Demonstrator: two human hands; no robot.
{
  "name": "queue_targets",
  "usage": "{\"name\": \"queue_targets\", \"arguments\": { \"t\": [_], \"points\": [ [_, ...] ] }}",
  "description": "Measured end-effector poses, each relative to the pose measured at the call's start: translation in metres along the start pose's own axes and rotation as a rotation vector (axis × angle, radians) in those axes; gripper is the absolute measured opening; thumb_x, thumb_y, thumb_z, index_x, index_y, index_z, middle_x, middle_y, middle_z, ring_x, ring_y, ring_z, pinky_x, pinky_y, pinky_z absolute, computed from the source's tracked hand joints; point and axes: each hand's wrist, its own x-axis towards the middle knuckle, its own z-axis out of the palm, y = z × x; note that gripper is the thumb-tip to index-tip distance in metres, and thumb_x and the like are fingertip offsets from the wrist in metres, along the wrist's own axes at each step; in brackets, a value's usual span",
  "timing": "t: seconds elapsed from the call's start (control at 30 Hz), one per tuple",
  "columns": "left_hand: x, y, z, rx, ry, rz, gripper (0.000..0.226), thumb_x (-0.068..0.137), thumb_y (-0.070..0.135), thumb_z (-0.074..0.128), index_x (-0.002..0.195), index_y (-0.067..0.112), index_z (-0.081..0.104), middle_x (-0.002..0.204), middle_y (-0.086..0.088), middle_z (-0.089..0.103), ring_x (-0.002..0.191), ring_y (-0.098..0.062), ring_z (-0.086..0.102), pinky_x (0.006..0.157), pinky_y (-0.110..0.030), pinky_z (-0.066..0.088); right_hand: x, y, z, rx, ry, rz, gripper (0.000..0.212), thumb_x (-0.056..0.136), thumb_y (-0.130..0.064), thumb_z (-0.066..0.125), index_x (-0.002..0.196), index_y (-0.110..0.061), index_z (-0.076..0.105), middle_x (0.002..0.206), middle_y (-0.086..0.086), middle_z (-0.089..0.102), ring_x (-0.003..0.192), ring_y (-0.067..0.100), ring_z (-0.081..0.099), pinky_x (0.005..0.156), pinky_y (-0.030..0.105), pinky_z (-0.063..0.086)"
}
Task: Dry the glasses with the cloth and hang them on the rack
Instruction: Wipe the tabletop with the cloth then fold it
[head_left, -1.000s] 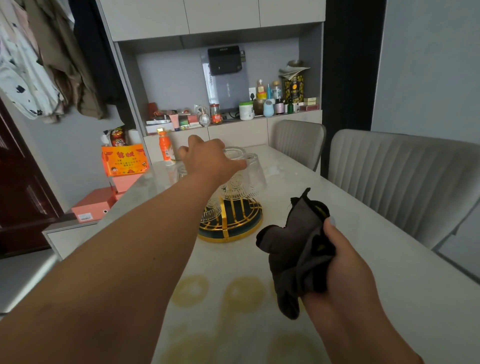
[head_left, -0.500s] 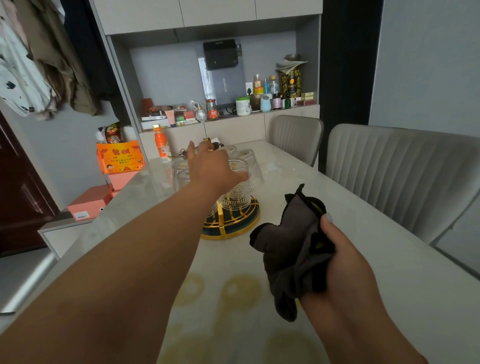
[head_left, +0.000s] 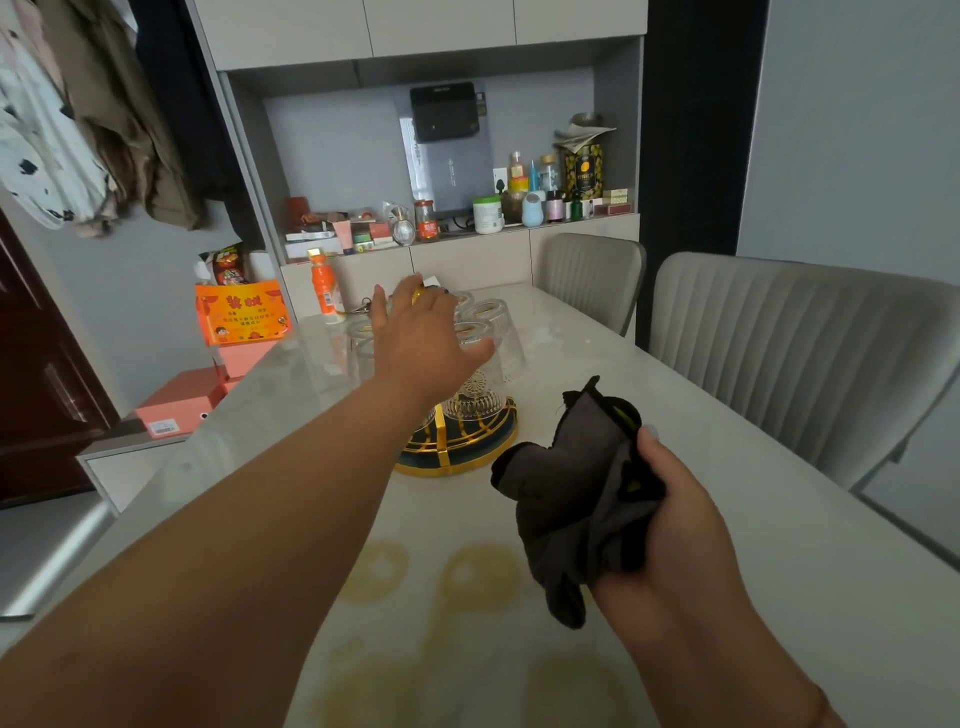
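Both forearms show bare from the frame's lower edge up to the wrists, with no sleeve, watch or ring visible on them. The left hand (head_left: 423, 345) is seen from its back and wears nothing; a short, plain nail shows on one fingertip. The right hand (head_left: 670, 525) is ungloved too, and its thumb carries a pale, glossy nail, seemingly unpainted.
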Motion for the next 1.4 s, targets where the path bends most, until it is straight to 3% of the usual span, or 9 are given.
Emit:
{"name": "queue_targets", "arguments": {
  "t": [0.13,0.23,0.37,0.53,0.7,0.9,1.07,1.2,1.4],
  "points": [
    [-0.033,0.009,-0.02,-0.369,0.155,-0.01,0.036,0.092,0.044,0.058,0.113,0.017,0.066,0.118,0.0,0.064,0.123,-0.022,0.047,0.1,-0.041,0.034,-0.001,0.0,0.002,0.031,-0.071,-0.023,0.048,0.092,-0.044,0.046,0.104,-0.008,0.075,0.099,0.016,0.075,0.085,0.028,0.073,0.072,0.044,0.058],
    [-0.066,0.02,-0.033,-0.679,-0.122,-0.17,0.043,0.098,0.046,0.048,0.096,0.007,0.066,0.089,-0.006,0.066,0.086,-0.015,0.059,0.074,-0.037,0.048,-0.001,0.001,0.004,0.037,-0.101,-0.039,0.04,0.092,-0.035,0.049,0.085,-0.007,0.075,0.083,0.012,0.075,0.071,0.025,0.074,0.063,0.04,0.06],
    [-0.102,0.017,-0.043,-1.278,-0.645,-0.808,0.071,0.089,0.067,0.045,0.116,0.004,0.062,0.11,-0.017,0.07,0.102,-0.033,0.067,0.092,-0.046,0.053,0.0,0.004,0.004,0.045,-0.101,-0.022,0.029,0.094,-0.026,0.047,0.086,-0.008,0.069,0.077,0.008,0.073,0.066,0.023,0.071,0.064,0.032,0.058],
    [-0.142,0.011,-0.055,-1.64,-0.858,-0.925,0.067,0.081,0.058,0.061,0.114,-0.001,0.065,0.107,-0.017,0.072,0.099,-0.031,0.069,0.082,-0.041,0.056,-0.004,0.008,0.004,-0.02,-0.093,0.009,0.033,0.096,-0.029,0.043,0.092,-0.011,0.069,0.082,0.008,0.073,0.067,0.024,0.07,0.072,0.034,0.05],
    [-0.149,0.014,-0.061,-1.642,-0.476,-0.884,0.027,0.097,0.016,0.057,0.118,0.0,0.06,0.107,-0.014,0.07,0.094,-0.025,0.066,0.076,-0.034,0.055,-0.018,0.012,0.002,-0.174,-0.069,0.048,0.037,0.099,-0.03,0.039,0.111,-0.01,0.068,0.107,0.013,0.072,0.099,0.032,0.064,0.081,0.04,0.049],
    [-0.141,0.017,-0.093,-1.322,-0.306,-0.652,0.011,0.099,0.024,0.054,0.099,0.016,0.061,0.102,-0.011,0.068,0.092,-0.023,0.064,0.076,-0.037,0.05,-0.023,0.003,-0.005,-0.601,0.125,-0.072,0.028,0.098,-0.033,0.046,0.103,-0.012,0.064,0.106,0.008,0.067,0.095,0.023,0.063,0.075,0.037,0.051],
    [-0.135,0.035,-0.126,-1.256,-0.401,-0.357,0.014,0.097,0.023,0.059,0.086,0.02,0.068,0.079,-0.005,0.071,0.074,-0.02,0.067,0.071,-0.035,0.056,-0.023,-0.028,0.009,-0.95,0.011,-0.418,0.017,0.092,-0.039,0.055,0.095,-0.023,0.06,0.115,0.002,0.064,0.108,0.016,0.058,0.099,0.038,0.044],
    [-0.136,0.048,-0.135,-1.27,-0.498,-0.27,0.012,0.095,0.019,0.062,0.096,0.012,0.072,0.088,-0.012,0.071,0.08,-0.023,0.067,0.074,-0.033,0.058,-0.029,-0.043,0.017,-0.88,-0.366,-0.209,0.039,0.085,-0.032,0.059,0.11,-0.002,0.065,0.113,0.012,0.068,0.108,0.026,0.061,0.099,0.038,0.044],
    [-0.144,0.049,-0.126,-1.293,-0.686,-0.218,0.033,0.072,0.028,0.077,0.102,0.014,0.072,0.1,-0.012,0.076,0.092,-0.026,0.072,0.084,-0.038,0.058,-0.04,-0.064,0.004,-0.825,-0.344,-0.118,0.034,0.076,-0.021,0.066,0.1,0.002,0.064,0.091,0.015,0.069,0.084,0.024,0.066,0.082,0.034,0.056]
  ]
}}
